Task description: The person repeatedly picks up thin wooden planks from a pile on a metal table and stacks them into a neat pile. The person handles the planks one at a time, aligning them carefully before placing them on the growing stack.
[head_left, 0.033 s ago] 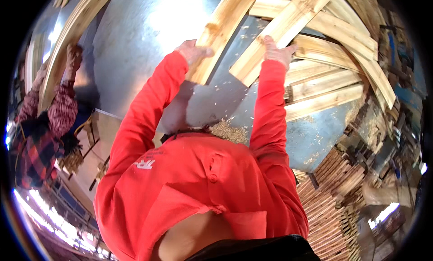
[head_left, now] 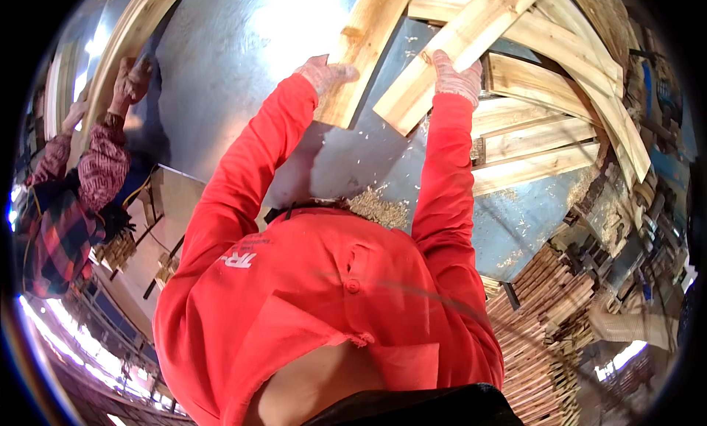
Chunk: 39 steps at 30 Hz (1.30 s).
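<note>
My left hand (head_left: 325,74) is closed on the left edge of a pale wooden board (head_left: 372,39), near its close end, with the thumb over the top face. A second wooden board (head_left: 471,28) slants up to the right, and my right hand (head_left: 456,78) grips its right edge near the close end. Between the two boards shows a strip of the blue-grey metal table (head_left: 221,65). Both far board ends run toward the top of the view. The fingers beneath the boards are hidden.
More boards (head_left: 537,142) lie fanned out on the right. Wood shavings (head_left: 379,207) are heaped at the table's near edge. On the left a co-worker in a plaid garment (head_left: 62,242) handles a long board (head_left: 121,43). Stacked wood strips (head_left: 537,330) stand at lower right.
My left hand and its board have shifted slightly up and to the right. My right hand has moved slightly up along its board. The co-worker's near hand has risen on the long board.
</note>
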### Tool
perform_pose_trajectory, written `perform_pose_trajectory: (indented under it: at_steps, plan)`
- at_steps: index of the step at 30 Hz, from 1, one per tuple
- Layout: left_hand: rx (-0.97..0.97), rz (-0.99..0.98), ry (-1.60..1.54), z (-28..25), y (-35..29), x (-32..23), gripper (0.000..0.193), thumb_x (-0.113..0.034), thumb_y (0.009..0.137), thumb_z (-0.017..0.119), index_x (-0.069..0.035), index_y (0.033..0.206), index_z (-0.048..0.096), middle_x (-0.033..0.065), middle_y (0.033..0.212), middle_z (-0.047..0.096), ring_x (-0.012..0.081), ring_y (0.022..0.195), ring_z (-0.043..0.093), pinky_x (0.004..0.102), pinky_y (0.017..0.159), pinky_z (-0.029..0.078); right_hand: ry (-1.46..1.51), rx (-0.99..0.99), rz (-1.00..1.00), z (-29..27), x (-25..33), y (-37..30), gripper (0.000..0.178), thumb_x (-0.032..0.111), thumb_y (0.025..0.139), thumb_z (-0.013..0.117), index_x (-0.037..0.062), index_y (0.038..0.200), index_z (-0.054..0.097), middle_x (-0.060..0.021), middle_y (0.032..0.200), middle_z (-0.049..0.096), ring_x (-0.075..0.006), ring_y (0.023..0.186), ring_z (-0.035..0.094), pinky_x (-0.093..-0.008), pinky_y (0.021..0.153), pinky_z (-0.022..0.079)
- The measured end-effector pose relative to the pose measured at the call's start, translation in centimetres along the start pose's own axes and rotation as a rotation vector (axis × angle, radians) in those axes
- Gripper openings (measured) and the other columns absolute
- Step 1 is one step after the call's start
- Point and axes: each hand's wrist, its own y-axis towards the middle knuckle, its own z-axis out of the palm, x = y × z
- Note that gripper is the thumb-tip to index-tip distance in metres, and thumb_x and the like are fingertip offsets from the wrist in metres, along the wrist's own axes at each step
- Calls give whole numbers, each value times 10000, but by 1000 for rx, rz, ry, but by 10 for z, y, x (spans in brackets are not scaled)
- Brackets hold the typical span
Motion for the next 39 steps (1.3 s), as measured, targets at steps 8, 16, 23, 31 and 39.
perform_pose_trajectory:
  at_steps: [8,16,23,31,39]
  plan:
    - [-74,51,-462,21,-14,4,532,-358,857,766,14,1215,634,105,1049,703,193,949,637,345,913,503,-720,487,-817,28,43,-43,687,497,974,503,139,1535,332,-210,1439,515,-374,1290,522,-447,1092,419]
    - [-101,15,-532,-26,-15,26,486,-212,778,858,-6,1169,657,84,1029,727,173,918,659,327,877,525,-1591,117,-1048,17,123,119,787,453,907,631,215,1562,265,-128,1585,339,-329,1440,354,-494,1192,241]
    - [-44,111,-299,-74,-18,46,564,-483,865,701,-54,1226,644,105,1026,722,209,929,691,340,875,542,-1461,559,-1352,19,113,0,142,164,915,580,177,1019,675,-95,968,663,-259,1046,628,-453,1110,372]
    - [98,331,-766,-44,-19,40,588,-402,900,684,7,1296,537,150,1195,662,220,1091,640,374,989,486,-1333,478,-922,94,122,-81,752,594,842,572,31,1341,557,-247,1357,574,-470,1331,459,-592,1183,223]
    - [-254,46,-410,-53,-38,20,454,-172,769,734,22,1168,638,116,1018,710,191,896,674,344,822,550,-1193,-153,-1346,47,112,159,584,402,867,622,116,1366,525,-144,1380,539,-371,1334,443,-651,1160,197]
